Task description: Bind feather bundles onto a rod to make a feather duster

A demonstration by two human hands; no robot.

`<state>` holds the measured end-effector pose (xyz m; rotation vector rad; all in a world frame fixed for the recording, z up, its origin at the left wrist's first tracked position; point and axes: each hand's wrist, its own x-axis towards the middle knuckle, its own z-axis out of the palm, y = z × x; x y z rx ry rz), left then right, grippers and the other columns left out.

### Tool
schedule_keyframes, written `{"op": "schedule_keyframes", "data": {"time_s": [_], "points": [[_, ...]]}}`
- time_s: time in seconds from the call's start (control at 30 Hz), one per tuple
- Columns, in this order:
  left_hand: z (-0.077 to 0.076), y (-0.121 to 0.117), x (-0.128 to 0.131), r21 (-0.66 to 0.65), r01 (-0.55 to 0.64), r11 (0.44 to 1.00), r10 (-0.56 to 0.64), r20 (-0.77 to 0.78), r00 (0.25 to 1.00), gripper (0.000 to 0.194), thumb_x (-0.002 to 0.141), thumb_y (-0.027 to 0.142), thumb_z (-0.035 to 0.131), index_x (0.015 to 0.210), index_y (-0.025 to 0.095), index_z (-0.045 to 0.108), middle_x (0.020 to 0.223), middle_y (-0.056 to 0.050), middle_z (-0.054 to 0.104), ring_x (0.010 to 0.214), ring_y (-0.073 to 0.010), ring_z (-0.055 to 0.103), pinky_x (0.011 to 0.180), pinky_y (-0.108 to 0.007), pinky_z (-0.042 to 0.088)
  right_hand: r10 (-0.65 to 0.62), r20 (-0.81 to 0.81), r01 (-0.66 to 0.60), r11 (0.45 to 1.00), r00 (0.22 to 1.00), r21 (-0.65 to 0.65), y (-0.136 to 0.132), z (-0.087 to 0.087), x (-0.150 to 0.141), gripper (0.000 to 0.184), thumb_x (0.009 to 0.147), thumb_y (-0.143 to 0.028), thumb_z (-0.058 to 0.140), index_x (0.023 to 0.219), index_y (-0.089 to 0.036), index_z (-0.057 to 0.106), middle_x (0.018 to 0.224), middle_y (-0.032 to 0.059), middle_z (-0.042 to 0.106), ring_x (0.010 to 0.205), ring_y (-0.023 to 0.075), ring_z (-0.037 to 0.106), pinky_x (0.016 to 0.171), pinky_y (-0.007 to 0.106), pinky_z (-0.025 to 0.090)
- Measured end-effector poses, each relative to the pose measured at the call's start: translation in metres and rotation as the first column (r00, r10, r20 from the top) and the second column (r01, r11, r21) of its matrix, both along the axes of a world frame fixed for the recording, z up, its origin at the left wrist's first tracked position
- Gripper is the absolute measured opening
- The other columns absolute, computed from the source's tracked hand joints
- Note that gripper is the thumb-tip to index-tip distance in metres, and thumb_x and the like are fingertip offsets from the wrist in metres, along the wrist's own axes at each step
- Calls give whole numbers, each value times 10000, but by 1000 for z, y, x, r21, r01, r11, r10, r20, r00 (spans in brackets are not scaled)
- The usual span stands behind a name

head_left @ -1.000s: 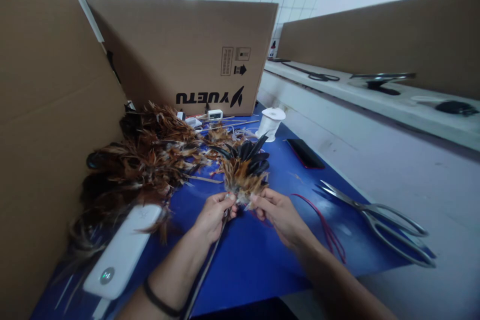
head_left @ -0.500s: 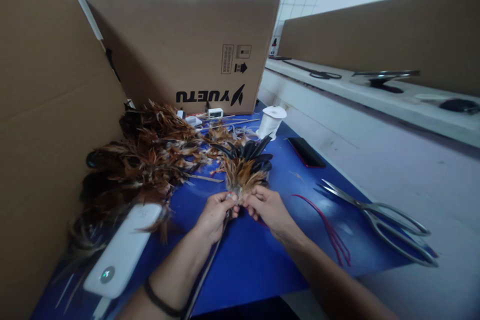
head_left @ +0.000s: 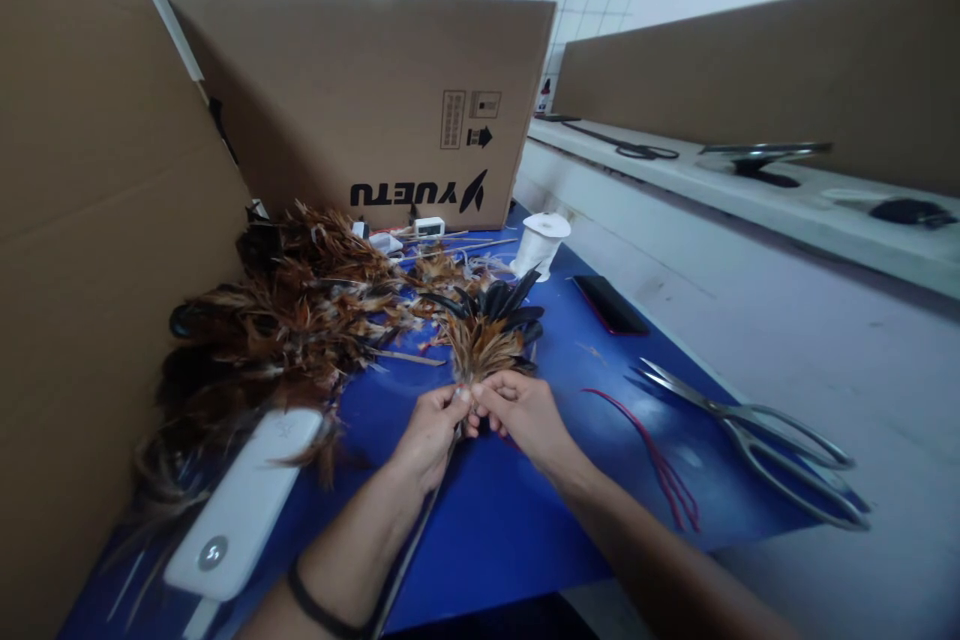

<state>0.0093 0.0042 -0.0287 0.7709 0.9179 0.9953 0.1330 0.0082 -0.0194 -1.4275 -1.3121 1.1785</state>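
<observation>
A half-made feather duster (head_left: 484,340) points away from me, with brown feathers low down and long black ones at the tip. Its thin stick (head_left: 411,555) runs back toward me under my left forearm. My left hand (head_left: 431,432) is closed around the duster's neck, thumb on top. Against the same spot, my right hand (head_left: 525,415) pinches the feather bases, its fingertips touching the left thumb. The quill ends are hidden between the fingers. Right of my hands lie red cords (head_left: 660,465) and large metal scissors (head_left: 757,440) with the blades pointing away.
A heap of brown feathers (head_left: 300,320) covers the left of the blue table (head_left: 510,530). A white power bank (head_left: 244,505) sits before it. Farther back stand a white spool (head_left: 541,242) and a black phone (head_left: 609,304). Cardboard (head_left: 337,90) walls the back and left.
My right hand has moved slightly left and in against the left thumb, pressing down feathers that stuck out on the right. The left hand has stayed in place.
</observation>
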Motion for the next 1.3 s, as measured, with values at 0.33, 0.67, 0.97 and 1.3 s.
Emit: {"op": "schedule_keyframes", "data": {"time_s": [0.33,0.67,0.97,1.3], "points": [[3,-2,-1,116,6,993,1,-61,998,346,640,429,700,666,99,600,603,-16,532,532,-75,434,503,-206,315,-8,-77,2,997,997,-83,1,8,-1,182,672,-324,596,619,-150,594,493,1,584,364,72,448,329,182,302],[5,2,-3,29,1,1000,0,-43,999,310,628,371,716,661,89,591,522,25,449,462,-46,359,444,-194,253,64,193,-95,983,979,157,-7,5,14,181,760,-305,512,733,-186,645,615,1,596,546,119,527,515,233,415],[11,0,-4,-4,8,1000,-8,15,1000,275,621,313,731,629,90,570,520,21,456,464,-33,359,445,-181,256,139,177,-159,982,974,101,-13,-14,22,149,720,-242,555,860,-198,532,771,6,627,650,126,596,604,243,460],[5,0,-2,72,29,997,-22,-92,996,296,646,368,692,640,107,551,523,29,437,461,-45,349,426,-187,231,76,337,-124,985,938,122,-7,-8,19,322,747,-338,503,489,-181,391,491,-51,317,482,82,300,459,218,246]]}}
